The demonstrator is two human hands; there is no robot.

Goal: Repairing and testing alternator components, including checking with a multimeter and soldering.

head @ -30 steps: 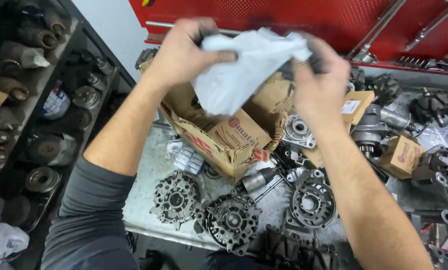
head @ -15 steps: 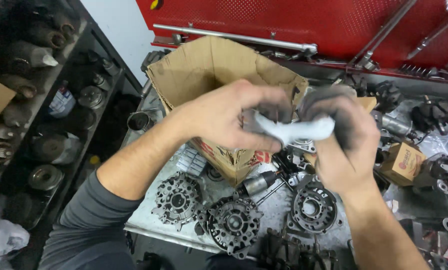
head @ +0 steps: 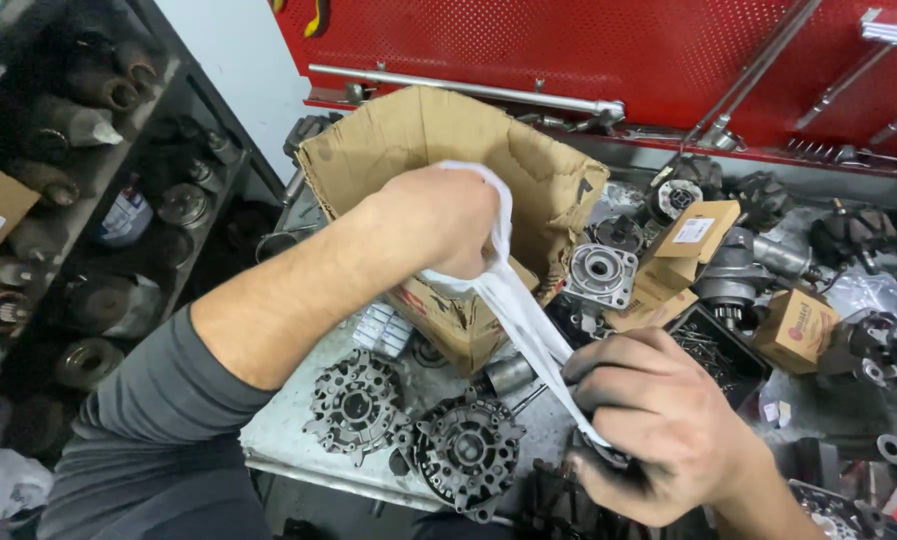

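Head view: cluttered metal workbench (head: 298, 425), red pegboard wall (head: 568, 50) behind.

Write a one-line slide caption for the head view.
Left hand and right hand stretch a white plastic bag taut over an open cardboard box amid alternator housings.

Left hand (head: 448, 222) closed around one end of a white plastic bag (head: 513, 300), just in front of an open cardboard box (head: 418, 140). Right hand (head: 658, 425), dirty with black grease, gripping the other end lower down, so the bag stretched tight between both. Below on the metal bench (head: 288, 420), two round toothed alternator housings (head: 358, 405) side by side. Small brown boxes (head: 796, 328) and grey machine parts (head: 602, 272) to the right. Red pegboard (head: 588, 50) behind.
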